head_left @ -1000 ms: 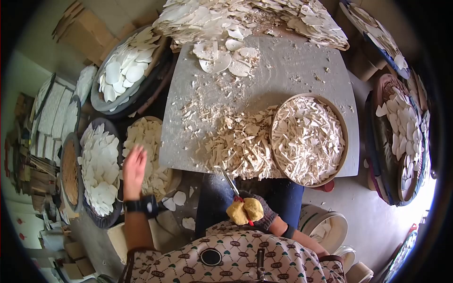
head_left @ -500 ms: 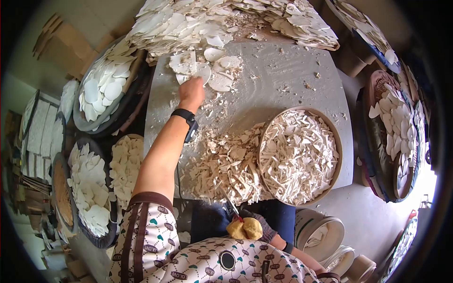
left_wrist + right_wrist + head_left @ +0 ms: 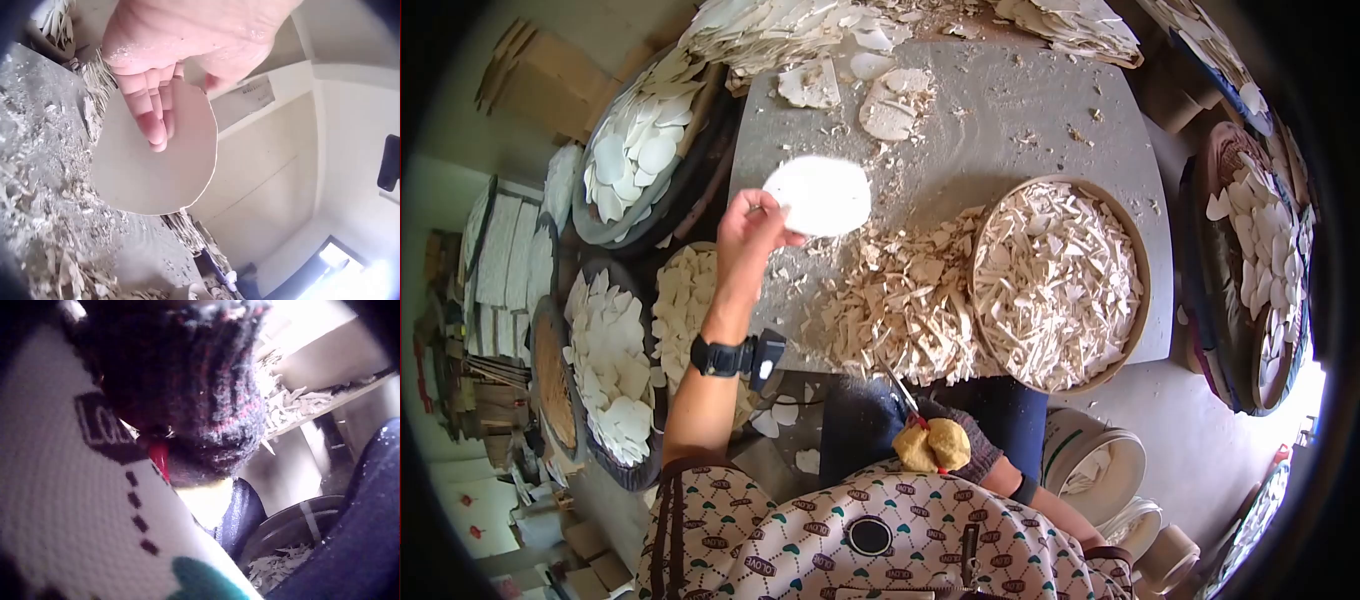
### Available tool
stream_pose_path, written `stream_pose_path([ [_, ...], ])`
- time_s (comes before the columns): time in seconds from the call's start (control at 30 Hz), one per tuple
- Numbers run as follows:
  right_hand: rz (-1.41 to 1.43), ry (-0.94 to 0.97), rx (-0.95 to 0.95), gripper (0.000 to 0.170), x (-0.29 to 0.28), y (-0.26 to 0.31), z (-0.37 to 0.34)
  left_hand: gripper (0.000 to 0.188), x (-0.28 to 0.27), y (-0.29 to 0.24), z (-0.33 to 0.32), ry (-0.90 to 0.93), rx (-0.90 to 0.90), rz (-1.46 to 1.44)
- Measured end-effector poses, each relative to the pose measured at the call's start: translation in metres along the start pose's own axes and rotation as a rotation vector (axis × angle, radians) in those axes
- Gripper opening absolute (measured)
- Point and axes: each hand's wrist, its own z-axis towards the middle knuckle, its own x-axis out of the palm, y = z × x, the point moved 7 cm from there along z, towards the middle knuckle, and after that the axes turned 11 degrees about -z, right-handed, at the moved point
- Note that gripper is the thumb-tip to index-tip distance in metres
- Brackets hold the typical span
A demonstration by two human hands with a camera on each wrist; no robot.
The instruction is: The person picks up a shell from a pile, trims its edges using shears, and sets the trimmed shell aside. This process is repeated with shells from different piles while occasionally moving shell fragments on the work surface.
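Note:
My left hand (image 3: 750, 232) pinches a thin, flat white slice (image 3: 820, 197) by its left edge, over the left part of the grey table (image 3: 990, 140). In the left wrist view the slice (image 3: 144, 172) is rounded with a slightly ragged rim; fingers lie along one face. My right hand (image 3: 978, 452), in a dark knitted glove, stays low at my lap. It grips scissors (image 3: 902, 388) with red handles wrapped in yellow padding (image 3: 932, 445); their blades point up toward the table's front edge. In the right wrist view the glove (image 3: 206, 406) hides most of the grip.
A heap of trimmed scraps (image 3: 910, 300) spreads at the table's front, beside a round tray (image 3: 1142, 290) full of strips. More slices (image 3: 897, 105) lie farther back, before a large stack (image 3: 770, 35). Baskets of slices (image 3: 608, 350) stand left; buckets (image 3: 1100, 455) stand at lower right.
My left hand reached from the left side to the pieces at the table's back, then came back toward me with a white slice. The right hand with the scissors stayed at my lap.

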Motion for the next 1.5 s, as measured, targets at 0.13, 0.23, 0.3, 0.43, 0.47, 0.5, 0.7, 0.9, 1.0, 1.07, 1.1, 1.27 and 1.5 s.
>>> stream_pose_path([
  [0.13, -0.825, -0.1, -0.256, 0.015, 0.037, 0.039, -0.015, 0.041, 0.015, -0.01, -0.05, -0.036, 0.174, 0.003],
  [0.23, -0.795, -0.095, -0.24, 0.017, 0.035, 0.03, -0.02, 0.044, 0.011, -0.004, -0.071, 0.0, 0.129, 0.007],
  [0.3, -0.643, -0.097, -0.118, 0.021, 0.016, 0.01, -0.016, 0.042, 0.009, 0.001, -0.081, 0.013, 0.06, -0.008],
  [0.43, -0.842, -0.087, -0.157, 0.021, 0.023, 0.013, -0.02, 0.029, 0.004, -0.005, -0.101, 0.039, 0.13, 0.006],
  [0.47, -0.882, -0.087, -0.173, 0.021, 0.027, 0.015, -0.022, 0.027, 0.001, -0.007, -0.105, 0.033, 0.188, 0.025],
  [0.5, -0.921, -0.088, -0.189, 0.021, 0.032, 0.017, -0.025, 0.024, 0.0, -0.011, -0.11, 0.028, 0.245, 0.044],
  [0.7, -0.312, 0.368, -0.529, 0.019, 0.083, 0.05, -0.038, 0.028, -0.014, -0.023, -0.117, -0.068, 0.181, -0.074],
  [0.9, 0.069, 0.032, -0.643, 0.022, -0.053, 0.036, -0.02, 0.017, 0.049, -0.03, -0.118, 0.312, -0.109, -0.118],
  [1.0, 0.073, 0.174, -0.565, 0.042, -0.021, 0.063, -0.057, 0.016, 0.097, -0.001, -0.138, 0.485, -0.274, -0.072],
  [1.07, 0.052, 0.261, -0.677, 0.034, 0.009, 0.087, -0.084, 0.015, 0.128, 0.019, -0.154, 0.562, -0.351, -0.081],
  [1.1, 0.037, 0.308, -0.66, 0.032, 0.023, 0.093, -0.094, 0.015, 0.138, 0.028, -0.161, 0.608, -0.372, -0.069],
  [1.27, -0.734, 0.078, -0.57, 0.025, 0.012, 0.137, -0.127, 0.038, 0.146, 0.037, -0.18, 0.698, -0.456, -0.001],
  [1.5, -0.517, -0.136, -1.0, 0.024, 0.015, 0.424, -0.254, 0.034, 0.086, 0.018, -0.179, 0.338, -0.466, -0.098],
])
